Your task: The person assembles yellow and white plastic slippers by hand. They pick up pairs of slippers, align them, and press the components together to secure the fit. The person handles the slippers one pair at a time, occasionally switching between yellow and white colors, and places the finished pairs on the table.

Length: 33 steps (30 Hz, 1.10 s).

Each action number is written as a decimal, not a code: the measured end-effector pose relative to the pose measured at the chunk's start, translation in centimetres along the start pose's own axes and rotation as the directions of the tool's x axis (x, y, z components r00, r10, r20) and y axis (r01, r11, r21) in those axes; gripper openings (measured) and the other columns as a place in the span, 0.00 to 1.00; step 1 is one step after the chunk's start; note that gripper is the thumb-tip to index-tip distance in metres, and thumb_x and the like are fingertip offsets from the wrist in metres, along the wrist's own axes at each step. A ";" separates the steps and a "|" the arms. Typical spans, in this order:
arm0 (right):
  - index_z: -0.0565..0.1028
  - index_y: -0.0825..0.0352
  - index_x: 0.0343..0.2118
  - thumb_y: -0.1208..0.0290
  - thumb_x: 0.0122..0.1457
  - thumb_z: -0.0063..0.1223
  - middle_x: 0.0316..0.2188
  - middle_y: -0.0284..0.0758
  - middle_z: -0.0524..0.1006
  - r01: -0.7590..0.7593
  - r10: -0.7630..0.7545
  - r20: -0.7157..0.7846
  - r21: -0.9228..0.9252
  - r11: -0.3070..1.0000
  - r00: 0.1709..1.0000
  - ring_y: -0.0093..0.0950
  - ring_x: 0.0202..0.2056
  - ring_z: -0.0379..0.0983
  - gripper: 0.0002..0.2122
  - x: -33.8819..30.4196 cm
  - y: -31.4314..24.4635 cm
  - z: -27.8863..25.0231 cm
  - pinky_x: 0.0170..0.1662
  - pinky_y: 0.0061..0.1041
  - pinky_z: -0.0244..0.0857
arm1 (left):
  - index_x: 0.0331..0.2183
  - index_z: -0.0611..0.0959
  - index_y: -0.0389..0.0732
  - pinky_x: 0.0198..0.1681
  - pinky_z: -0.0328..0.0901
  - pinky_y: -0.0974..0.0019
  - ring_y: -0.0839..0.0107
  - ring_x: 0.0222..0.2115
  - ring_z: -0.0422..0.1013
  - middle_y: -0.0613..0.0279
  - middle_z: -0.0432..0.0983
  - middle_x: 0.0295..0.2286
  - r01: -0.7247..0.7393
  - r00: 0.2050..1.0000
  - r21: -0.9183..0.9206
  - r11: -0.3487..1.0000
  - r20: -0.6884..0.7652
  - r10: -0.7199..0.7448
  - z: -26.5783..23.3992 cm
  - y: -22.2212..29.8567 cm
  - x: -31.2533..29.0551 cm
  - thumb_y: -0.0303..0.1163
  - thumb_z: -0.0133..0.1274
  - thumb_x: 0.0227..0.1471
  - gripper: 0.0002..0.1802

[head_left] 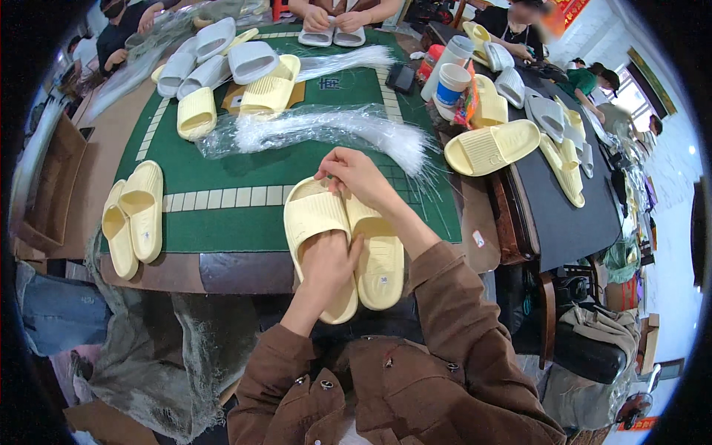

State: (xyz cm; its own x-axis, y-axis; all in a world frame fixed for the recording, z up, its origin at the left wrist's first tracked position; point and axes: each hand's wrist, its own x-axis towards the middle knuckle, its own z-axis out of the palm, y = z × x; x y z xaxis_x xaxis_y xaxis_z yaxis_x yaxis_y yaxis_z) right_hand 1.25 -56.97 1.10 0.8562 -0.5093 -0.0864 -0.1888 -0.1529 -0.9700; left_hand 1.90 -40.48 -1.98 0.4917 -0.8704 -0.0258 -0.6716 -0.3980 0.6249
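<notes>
A pair of pale yellow slippers (pixel 319 211) is held side by side at the near table edge, soles down and toes away from me. My left hand (pixel 328 261) reaches into the left slipper under its ribbed strap, fingers hidden inside, with the thumb out against the right slipper (pixel 381 259). Over the toe ends, my right hand (pixel 354 175) has its fingers pinched together. Whatever sits between those fingertips is too small to make out. Another yellow pair (pixel 141 211) lies to the left on the table.
Beyond my hands, a bundle of thin clear plastic strands (pixel 334 133) lies on the green mat (pixel 222 152). Grey slippers (pixel 252 63) and yellow ones are piled behind it. A white-and-blue cup (pixel 449 87) stands right, near a loose yellow slipper (pixel 493 148). Across the table, a person's hands (pixel 332 28) touch grey slippers.
</notes>
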 end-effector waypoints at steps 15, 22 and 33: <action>0.78 0.69 0.35 0.68 0.53 0.54 0.29 0.47 0.79 0.043 -0.162 -0.170 -0.550 0.834 0.972 0.42 0.33 0.77 0.10 1.1 4.1 -1.8 0.40 0.37 0.70 | 0.34 0.77 0.33 0.35 0.66 0.55 0.52 0.33 0.71 0.50 0.73 0.33 -0.271 0.915 0.207 0.940 -0.249 0.318 -1.0 -0.3 -2.3 0.34 0.58 0.49 0.14; 0.79 0.68 0.30 0.70 0.51 0.54 0.28 0.46 0.78 0.187 -0.305 -0.216 -0.439 0.879 0.928 0.44 0.33 0.76 0.07 0.3 4.4 -2.1 0.38 0.38 0.69 | 0.31 0.79 0.38 0.30 0.67 0.56 0.54 0.27 0.73 0.55 0.75 0.27 -0.314 0.865 -0.015 0.949 -0.417 0.280 -4.5 1.5 -0.8 0.26 0.54 0.49 0.04; 0.78 0.69 0.37 0.69 0.60 0.48 0.24 0.38 0.75 0.245 -0.337 -0.248 -0.337 0.909 0.908 0.25 0.26 0.71 0.10 0.5 3.9 -2.8 0.31 0.24 0.65 | 0.34 0.78 0.37 0.33 0.68 0.51 0.48 0.31 0.73 0.51 0.76 0.31 -0.214 0.901 0.121 0.969 -0.359 0.244 -2.6 -1.2 8.6 0.28 0.48 0.55 0.07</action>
State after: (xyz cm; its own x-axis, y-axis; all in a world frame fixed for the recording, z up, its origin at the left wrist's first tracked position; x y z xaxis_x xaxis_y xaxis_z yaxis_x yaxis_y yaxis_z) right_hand -0.37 -60.17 -2.10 0.7223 -0.6209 0.3047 -0.1238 -0.5496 -0.8262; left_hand 8.34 -46.70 -0.87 0.4783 -0.7769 0.4094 -0.8234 -0.2347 0.5166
